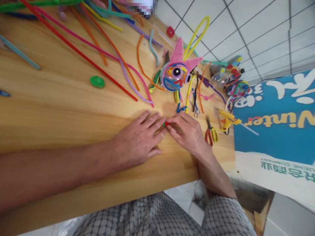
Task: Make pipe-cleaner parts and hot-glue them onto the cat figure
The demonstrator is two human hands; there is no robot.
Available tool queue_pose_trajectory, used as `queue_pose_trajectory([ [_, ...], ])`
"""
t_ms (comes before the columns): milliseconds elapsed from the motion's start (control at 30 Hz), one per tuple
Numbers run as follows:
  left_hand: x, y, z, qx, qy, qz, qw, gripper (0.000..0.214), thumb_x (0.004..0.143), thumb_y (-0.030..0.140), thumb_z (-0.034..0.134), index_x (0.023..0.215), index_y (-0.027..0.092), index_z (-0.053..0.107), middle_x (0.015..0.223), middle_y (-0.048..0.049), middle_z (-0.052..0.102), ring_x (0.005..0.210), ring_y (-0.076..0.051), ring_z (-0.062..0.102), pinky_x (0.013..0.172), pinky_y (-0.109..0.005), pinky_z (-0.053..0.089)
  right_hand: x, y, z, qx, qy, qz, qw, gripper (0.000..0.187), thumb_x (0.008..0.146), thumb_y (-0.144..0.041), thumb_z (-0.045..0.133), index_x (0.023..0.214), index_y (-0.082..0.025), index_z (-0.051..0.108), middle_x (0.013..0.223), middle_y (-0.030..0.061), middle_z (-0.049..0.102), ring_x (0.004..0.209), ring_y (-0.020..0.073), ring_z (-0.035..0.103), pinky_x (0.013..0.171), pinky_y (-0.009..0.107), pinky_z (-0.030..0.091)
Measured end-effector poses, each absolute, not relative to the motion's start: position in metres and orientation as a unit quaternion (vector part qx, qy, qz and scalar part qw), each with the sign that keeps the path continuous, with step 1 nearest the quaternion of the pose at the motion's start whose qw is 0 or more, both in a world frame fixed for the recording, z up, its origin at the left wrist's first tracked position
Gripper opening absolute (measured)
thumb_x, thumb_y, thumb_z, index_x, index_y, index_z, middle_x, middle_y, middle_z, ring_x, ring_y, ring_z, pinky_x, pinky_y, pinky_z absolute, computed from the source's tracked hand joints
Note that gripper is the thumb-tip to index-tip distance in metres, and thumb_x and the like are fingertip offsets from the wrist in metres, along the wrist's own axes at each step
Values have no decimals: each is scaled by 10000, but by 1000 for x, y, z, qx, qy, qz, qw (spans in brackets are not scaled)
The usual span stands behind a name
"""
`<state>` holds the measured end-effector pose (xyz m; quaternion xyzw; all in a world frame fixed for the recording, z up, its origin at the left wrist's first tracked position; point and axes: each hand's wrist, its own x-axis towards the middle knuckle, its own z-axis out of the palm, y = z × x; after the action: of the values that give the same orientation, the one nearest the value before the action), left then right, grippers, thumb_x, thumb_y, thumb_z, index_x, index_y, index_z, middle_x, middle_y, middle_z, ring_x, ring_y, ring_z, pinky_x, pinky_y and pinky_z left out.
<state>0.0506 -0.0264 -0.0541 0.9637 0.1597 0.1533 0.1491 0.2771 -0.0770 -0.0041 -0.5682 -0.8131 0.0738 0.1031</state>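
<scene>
My right hand [187, 132] is closed in a pinch on a small red and green pipe cleaner piece [167, 124], low over the wooden table. Most of that piece is hidden by my fingers. My left hand [142, 137] lies flat, palm down, with its fingers stretched out, and its fingertips meet the green end of the piece. Beyond my hands stands a clear ball ornament [173, 77] covered in coloured pipe cleaners, with an eye, pink points and a yellow loop. A flat green coil [97, 81] rests on the table farther left.
Loose pipe cleaners, among them a long red pipe cleaner [86, 57], spread over the far left. Red and yellow handled pliers [211, 132], small scissors [196, 113] and a yellow glue gun [227, 120] lie to the right. Another decorated ornament [232, 72] sits behind them, near a blue printed sheet [275, 137].
</scene>
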Motion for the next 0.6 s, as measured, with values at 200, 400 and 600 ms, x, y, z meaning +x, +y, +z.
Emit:
queue_pose_trajectory([
  [200,51,-26,-53,964,160,147,153,647,1011,522,660,1515,118,619,1618,-230,542,1524,-423,473,1284,-606,312,276,-77,-6,-567,-813,68,114,83,1039,-235,633,1071,-247,708,971,72,726,904,236,697,795,375,582],
  [400,51,-26,-53,964,159,149,150,644,999,519,678,1493,109,636,1616,-242,539,1525,-433,464,1281,-608,314,278,-78,-10,-561,-817,62,119,90,1043,-234,630,1063,-233,717,972,78,736,892,232,696,781,369,581],
  [600,52,-23,-52,960,162,153,172,612,990,486,699,1472,111,654,1607,-253,541,1516,-425,475,1269,-605,340,281,-80,-12,-570,-805,88,137,127,1034,-229,636,1137,-242,710,1046,88,746,959,241,707,834,390,598],
])
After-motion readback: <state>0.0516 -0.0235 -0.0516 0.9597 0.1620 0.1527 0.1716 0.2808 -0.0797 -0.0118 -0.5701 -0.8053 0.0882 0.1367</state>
